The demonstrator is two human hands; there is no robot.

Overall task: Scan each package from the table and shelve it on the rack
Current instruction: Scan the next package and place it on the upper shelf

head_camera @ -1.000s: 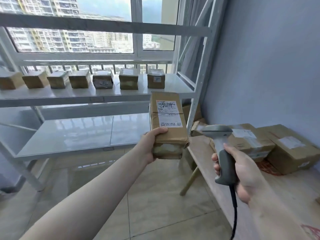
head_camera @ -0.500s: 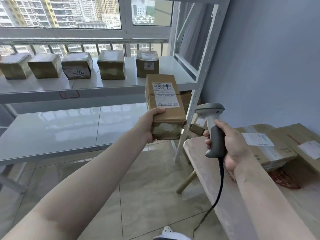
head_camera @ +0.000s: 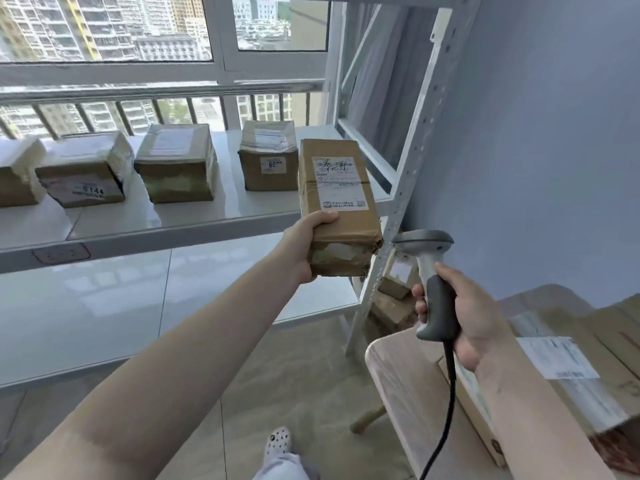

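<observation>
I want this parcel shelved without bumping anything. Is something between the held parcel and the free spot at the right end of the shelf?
Nothing visible blocks it. The left hand holds the parcel just in front of the shelf, whose right end past the last box looks free. The rack post stands close on the right.

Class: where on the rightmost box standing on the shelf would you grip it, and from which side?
Probably the two side faces of the rightmost box, reaching from the front: open gaps flank it, the railing stands behind, and its taped top looks slippery.
</observation>
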